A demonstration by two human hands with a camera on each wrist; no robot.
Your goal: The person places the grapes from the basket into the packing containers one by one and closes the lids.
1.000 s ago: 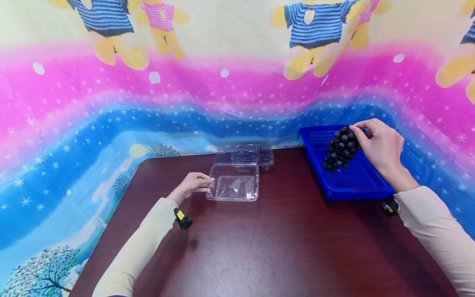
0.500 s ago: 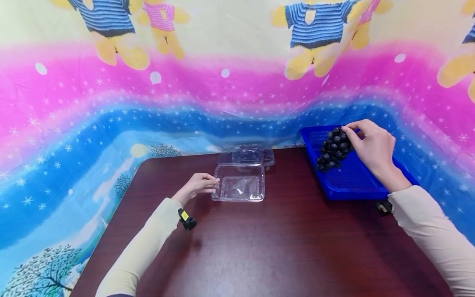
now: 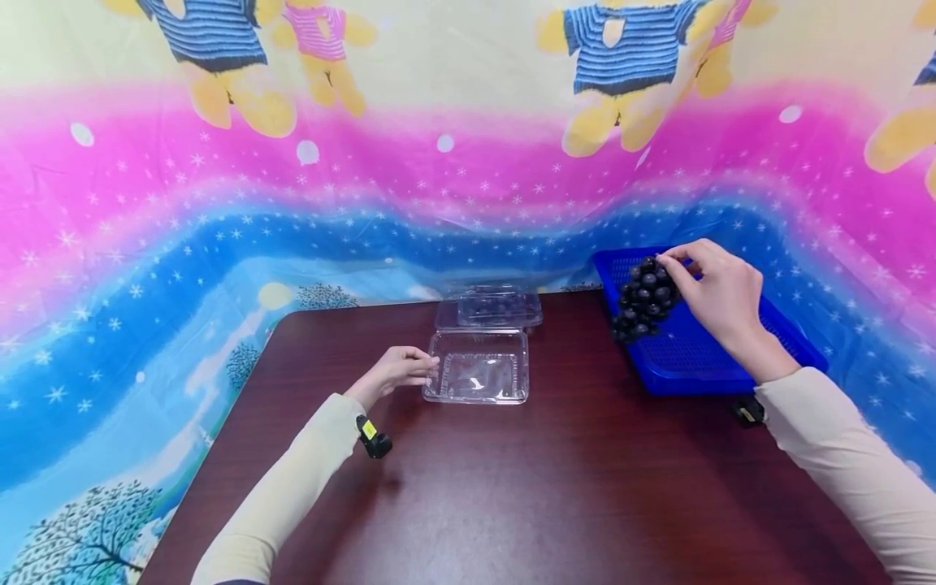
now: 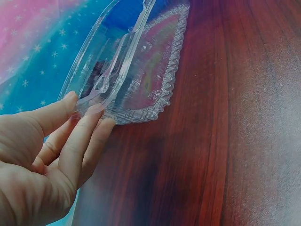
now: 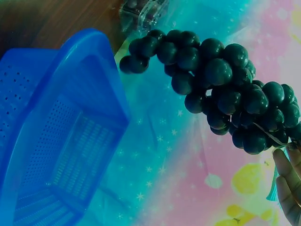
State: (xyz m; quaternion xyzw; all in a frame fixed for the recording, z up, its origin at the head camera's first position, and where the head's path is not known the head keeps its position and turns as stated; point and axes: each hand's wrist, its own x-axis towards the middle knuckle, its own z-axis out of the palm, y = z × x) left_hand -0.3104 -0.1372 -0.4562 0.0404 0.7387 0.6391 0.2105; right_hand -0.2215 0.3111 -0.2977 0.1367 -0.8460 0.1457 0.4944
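Note:
My right hand (image 3: 720,292) pinches a bunch of dark grapes (image 3: 646,299) by its stem end. The bunch hangs over the left rim of a blue perforated basket (image 3: 695,357); in the right wrist view the grapes (image 5: 221,89) stretch away from the fingertips at the right edge. With thumb and fingers, my left hand (image 3: 395,371) pinches the left side of a clear plastic clamshell box (image 3: 478,378), its lid raised at the back. Seen from the left wrist, thumb and fingers grip the edge of this clear box (image 4: 136,70).
Behind the held box, at the table's back edge, stands another clear box (image 3: 504,305) with dark contents. The dark red-brown table (image 3: 497,487) runs toward me. A patterned cloth (image 3: 453,187) hangs around the back and sides.
The right hand has carried the grapes leftward, from over the basket's middle to its left rim. The left hand and the clear box have shifted slightly right.

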